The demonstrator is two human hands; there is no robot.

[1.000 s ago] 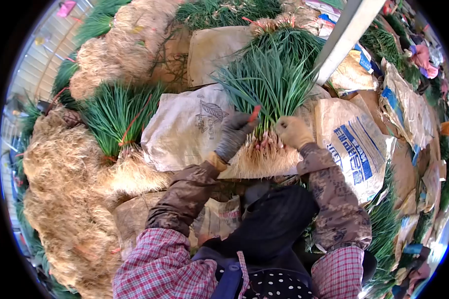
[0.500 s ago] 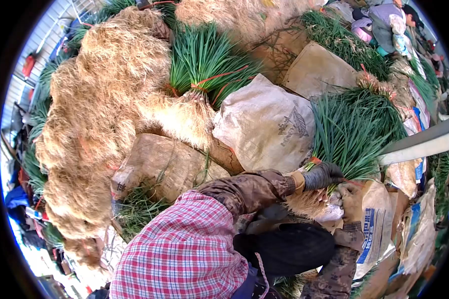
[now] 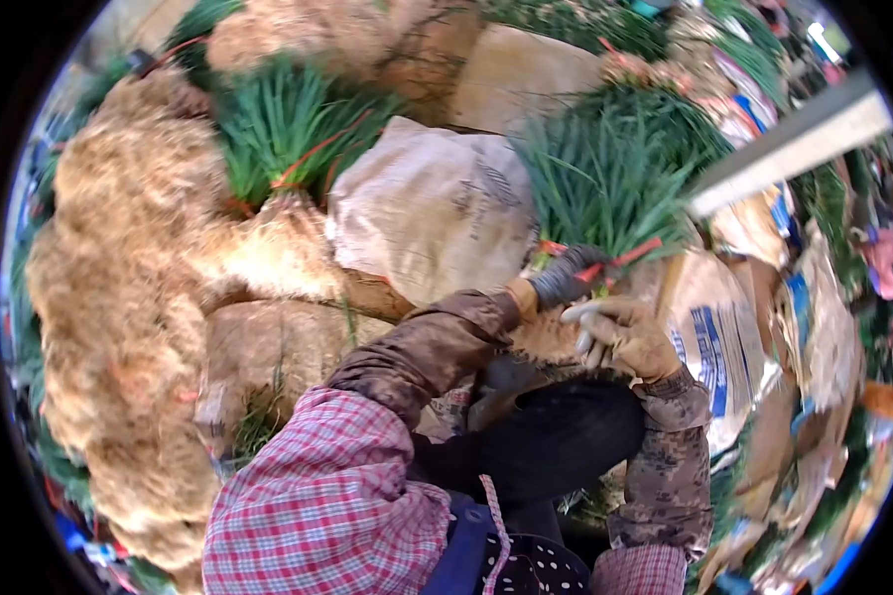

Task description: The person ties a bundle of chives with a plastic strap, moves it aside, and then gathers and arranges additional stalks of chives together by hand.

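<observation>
My left hand [image 3: 564, 277], in a dark grey glove, is closed round the base of a bundle of green onions [image 3: 610, 188], just above its pale roots [image 3: 549, 337]. A red tie [image 3: 633, 254] crosses the stems at this hand, one end sticking out to the right. Just below and to the right is my right hand [image 3: 625, 335], in a tan glove with whitish fingertips. Its fingers point left, loosely bent and slightly apart, near the roots, with nothing visible in them. The roots are partly hidden behind both hands.
A white woven sack [image 3: 437, 213] lies left of the bundle, beside another tied onion bundle [image 3: 288, 129]. Masses of straw-coloured roots [image 3: 119, 297] pile up at left. A pale bar [image 3: 794, 144] juts in from the right, above a printed sack [image 3: 712, 342].
The view has shifted right, so the surroundings sit further left. My right hand has risen towards the roots beside my left hand. The red tie's end now shows above my left hand.
</observation>
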